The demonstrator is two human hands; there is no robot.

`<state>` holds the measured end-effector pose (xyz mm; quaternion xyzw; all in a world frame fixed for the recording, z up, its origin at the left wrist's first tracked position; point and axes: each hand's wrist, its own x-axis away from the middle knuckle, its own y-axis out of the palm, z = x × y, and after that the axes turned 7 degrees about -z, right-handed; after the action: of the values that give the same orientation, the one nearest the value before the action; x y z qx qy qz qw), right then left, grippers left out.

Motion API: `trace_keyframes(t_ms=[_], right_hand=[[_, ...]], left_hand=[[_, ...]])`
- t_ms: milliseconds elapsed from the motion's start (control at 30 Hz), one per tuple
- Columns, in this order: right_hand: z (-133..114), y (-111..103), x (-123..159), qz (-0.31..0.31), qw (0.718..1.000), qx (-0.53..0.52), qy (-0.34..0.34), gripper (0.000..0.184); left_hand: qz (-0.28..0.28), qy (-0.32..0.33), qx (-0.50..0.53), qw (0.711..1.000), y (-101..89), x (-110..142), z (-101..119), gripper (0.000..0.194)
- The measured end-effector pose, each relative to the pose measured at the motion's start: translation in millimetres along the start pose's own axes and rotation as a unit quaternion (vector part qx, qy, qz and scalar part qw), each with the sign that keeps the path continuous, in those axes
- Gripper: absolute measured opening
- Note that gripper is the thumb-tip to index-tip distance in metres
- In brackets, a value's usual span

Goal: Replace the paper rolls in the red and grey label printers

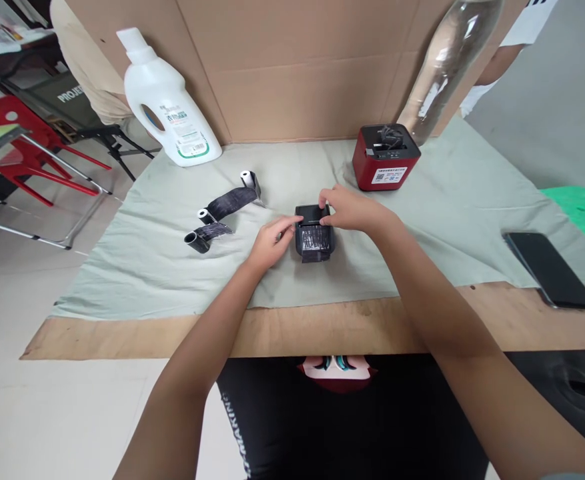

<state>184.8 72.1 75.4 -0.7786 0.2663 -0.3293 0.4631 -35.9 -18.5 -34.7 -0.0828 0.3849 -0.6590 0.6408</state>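
Observation:
A small black device [314, 220], which looks like a mini label printer, lies on the cloth in front of me. A dark, streaky paper strip [315, 241] covers its near part. My left hand [272, 241] rests at its left side, index finger and thumb against the upper left edge. From the right, my right hand [348, 209] grips the far right part of the device between bent index finger and thumb. Left of my hands lie small paper rolls with dark strips unrolled: one farther back [247, 179], one in the middle [205, 215], one nearest [197, 241].
Behind stand a white detergent bottle [172, 100], a red and black box-shaped device [385, 160] and a clear bottle [437, 73] against a cardboard panel [302, 73]. A phone [549, 268] lies at right, by the wooden table edge [322, 330]. People are partly visible beyond the panel.

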Motion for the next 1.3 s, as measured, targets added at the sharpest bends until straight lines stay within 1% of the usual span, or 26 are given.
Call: trace_keyframes(t_ms=[67, 167, 200, 267, 333, 367, 400, 433, 500, 533, 567, 600, 700, 800, 867, 933, 1000, 1067, 1133, 1200, 1267, 1300], right_hand=[[6, -2, -3, -0.032, 0.998, -0.051, 0.033, 0.041], [15, -2, -10, -0.108, 0.977, -0.176, 0.058, 0.044], [17, -1, -12, -0.118, 0.969, -0.210, 0.058, 0.044], [22, 4, -17, -0.115, 0.959, -0.254, 0.054, 0.042], [25, 15, -18, -0.098, 0.951, -0.288, 0.045, 0.043], [27, 22, -18, -0.085, 0.946, -0.311, 0.038, 0.044], [29, 30, -16, -0.064, 0.938, -0.339, 0.030, 0.047], [31, 39, -14, -0.033, 0.925, -0.377, 0.015, 0.050], [37, 58, -10, 0.027, 0.889, -0.457, -0.012, 0.056], [41, 66, -9, 0.039, 0.872, -0.488, -0.021, 0.059], [45, 73, -9, 0.042, 0.859, -0.509, -0.031, 0.063], [48, 79, -9, 0.041, 0.852, -0.520, -0.039, 0.068], [55, 90, -12, 0.052, 0.856, -0.511, -0.060, 0.084], [51, 94, -14, 0.066, 0.865, -0.493, -0.058, 0.093], [46, 93, -9, 0.088, 0.866, -0.489, -0.056, 0.094], [46, 89, 4, 0.140, 0.862, -0.484, -0.064, 0.091], [57, 82, 24, 0.192, 0.853, -0.481, -0.069, 0.087], [84, 74, 51, 0.209, 0.846, -0.490, -0.041, 0.086], [121, 65, 78, 0.225, 0.836, -0.500, 0.009, 0.087], [161, 58, 101, 0.262, 0.822, -0.502, 0.066, 0.092], [196, 52, 115, 0.287, 0.819, -0.485, 0.108, 0.097], [209, 48, 118, 0.294, 0.821, -0.476, 0.115, 0.097]], left_hand=[[-0.019, 0.011, -0.011, 1.000, -0.7, 0, 0, 0.038], [-0.020, -0.007, -0.017, 1.000, 3.2, 1, 0, 0.044], [-0.014, -0.017, -0.026, 0.999, 5.5, 1, 0, 0.045], [0.003, -0.033, -0.054, 0.998, 9.2, 0, 1, 0.045], [0.013, -0.030, -0.084, 0.996, 8.7, 0, 1, 0.045], [0.006, -0.024, -0.094, 0.995, 6.1, 0, 0, 0.046], [-0.015, -0.018, -0.097, 0.995, 2.0, 0, -2, 0.049], [-0.048, -0.016, -0.092, 0.994, -3.3, 0, -4, 0.058], [-0.134, -0.025, -0.059, 0.989, -14.6, 1, -8, 0.091], [-0.174, -0.032, -0.042, 0.983, -19.2, 1, -9, 0.108], [-0.203, -0.037, -0.033, 0.978, -22.3, 1, -10, 0.122], [-0.220, -0.039, -0.034, 0.974, -23.6, 1, -9, 0.130], [-0.222, -0.032, -0.072, 0.972, -19.5, -3, -3, 0.139], [-0.207, -0.027, -0.085, 0.974, -13.7, -6, 5, 0.142], [-0.198, -0.027, -0.087, 0.976, -12.0, -9, 10, 0.143], [-0.189, -0.025, -0.091, 0.977, -7.6, -14, 19, 0.141], [-0.186, -0.008, -0.086, 0.979, 6.8, -26, 33, 0.142], [-0.188, 0.029, -0.072, 0.979, 35.6, -46, 53, 0.143], [-0.193, 0.069, -0.059, 0.977, 76.9, -69, 77, 0.145], [-0.195, 0.094, -0.057, 0.975, 121.8, -93, 100, 0.142], [-0.200, 0.095, -0.067, 0.973, 159.8, -112, 118, 0.141], [-0.202, 0.091, -0.069, 0.973, 174.2, -120, 124, 0.142]])
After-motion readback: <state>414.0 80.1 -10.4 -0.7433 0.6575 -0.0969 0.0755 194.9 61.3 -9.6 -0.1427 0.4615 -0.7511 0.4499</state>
